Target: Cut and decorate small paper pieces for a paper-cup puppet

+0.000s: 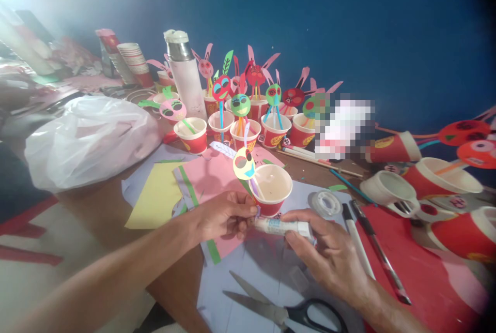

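A white glue stick (282, 227) lies sideways in my right hand (329, 245), gripped between thumb and fingers. Its tip meets the fingers of my left hand (234, 215), which are pinched together on something small; only a purplish edge shows. Just beyond both hands stands a red and white paper cup (271, 188). A yellow paper face (244, 163) with sunglasses, a blue mouth and pale ears rises on a stick at the cup's left side. Below my hands, scissors (267, 308) with black handles lie with blades apart.
Several decorated cups (221, 123) stand at the back, near a white flask (186, 79). A plastic bag (93, 141) sits left. Clear tape (326, 203), a marker (357, 240), a pen (382, 253), red paper (414, 260), a mug (387, 191) and tipped cups (465, 232) lie right.
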`<act>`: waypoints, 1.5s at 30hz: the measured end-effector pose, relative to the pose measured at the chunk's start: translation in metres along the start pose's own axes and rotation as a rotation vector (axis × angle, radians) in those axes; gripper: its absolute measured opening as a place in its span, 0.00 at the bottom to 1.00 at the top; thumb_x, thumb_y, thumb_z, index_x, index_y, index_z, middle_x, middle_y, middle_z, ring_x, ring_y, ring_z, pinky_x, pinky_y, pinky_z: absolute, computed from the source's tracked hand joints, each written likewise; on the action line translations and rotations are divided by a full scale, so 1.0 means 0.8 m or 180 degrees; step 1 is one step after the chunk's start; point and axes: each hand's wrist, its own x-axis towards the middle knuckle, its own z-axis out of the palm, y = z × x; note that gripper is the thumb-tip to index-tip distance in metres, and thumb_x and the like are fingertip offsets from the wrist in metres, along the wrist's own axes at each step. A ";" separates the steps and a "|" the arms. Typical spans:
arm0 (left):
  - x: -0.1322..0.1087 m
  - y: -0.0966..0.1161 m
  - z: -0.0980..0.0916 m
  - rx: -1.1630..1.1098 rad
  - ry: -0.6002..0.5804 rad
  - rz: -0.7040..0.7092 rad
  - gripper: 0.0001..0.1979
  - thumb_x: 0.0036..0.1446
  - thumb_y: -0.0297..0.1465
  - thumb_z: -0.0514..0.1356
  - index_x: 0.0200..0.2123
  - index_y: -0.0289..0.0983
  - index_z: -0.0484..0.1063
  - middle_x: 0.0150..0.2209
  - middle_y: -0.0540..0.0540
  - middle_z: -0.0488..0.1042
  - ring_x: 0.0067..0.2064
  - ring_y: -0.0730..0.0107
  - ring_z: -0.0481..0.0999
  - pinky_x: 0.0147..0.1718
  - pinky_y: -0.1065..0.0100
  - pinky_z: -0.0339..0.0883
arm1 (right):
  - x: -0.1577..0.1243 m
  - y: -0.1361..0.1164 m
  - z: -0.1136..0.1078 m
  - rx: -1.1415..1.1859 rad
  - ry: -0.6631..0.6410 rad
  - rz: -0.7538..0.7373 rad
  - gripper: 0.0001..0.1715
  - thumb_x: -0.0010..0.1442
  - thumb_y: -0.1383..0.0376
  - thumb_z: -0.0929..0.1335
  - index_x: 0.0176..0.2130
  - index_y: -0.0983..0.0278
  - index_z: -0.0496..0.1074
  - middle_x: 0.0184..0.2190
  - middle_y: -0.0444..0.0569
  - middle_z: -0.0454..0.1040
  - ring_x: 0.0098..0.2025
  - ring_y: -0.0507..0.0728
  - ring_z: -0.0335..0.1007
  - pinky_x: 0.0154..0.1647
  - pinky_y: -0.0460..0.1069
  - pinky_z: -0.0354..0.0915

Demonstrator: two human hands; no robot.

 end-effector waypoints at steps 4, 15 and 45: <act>0.000 0.000 -0.001 0.0031 -0.0012 0.0003 0.17 0.39 0.35 0.72 0.21 0.32 0.68 0.17 0.51 0.71 0.15 0.79 0.67 0.13 0.77 0.59 | 0.000 0.001 -0.003 0.0220 -0.0150 0.0239 0.07 0.61 0.63 0.65 0.39 0.60 0.71 0.19 0.40 0.71 0.18 0.49 0.66 0.14 0.40 0.58; 0.002 -0.002 0.001 -0.0012 0.0001 0.0017 0.16 0.39 0.34 0.72 0.22 0.33 0.69 0.17 0.52 0.70 0.15 0.79 0.67 0.13 0.76 0.59 | 0.001 0.004 -0.002 -0.0142 0.0114 -0.0152 0.08 0.59 0.67 0.66 0.41 0.58 0.69 0.22 0.39 0.72 0.19 0.48 0.68 0.19 0.40 0.61; -0.001 -0.005 0.003 0.0248 -0.0018 0.0104 0.17 0.42 0.37 0.71 0.23 0.32 0.69 0.13 0.53 0.66 0.14 0.79 0.65 0.13 0.78 0.58 | 0.019 0.006 0.000 0.1603 -0.0226 0.1227 0.17 0.56 0.52 0.67 0.32 0.64 0.69 0.15 0.39 0.66 0.18 0.49 0.61 0.22 0.44 0.61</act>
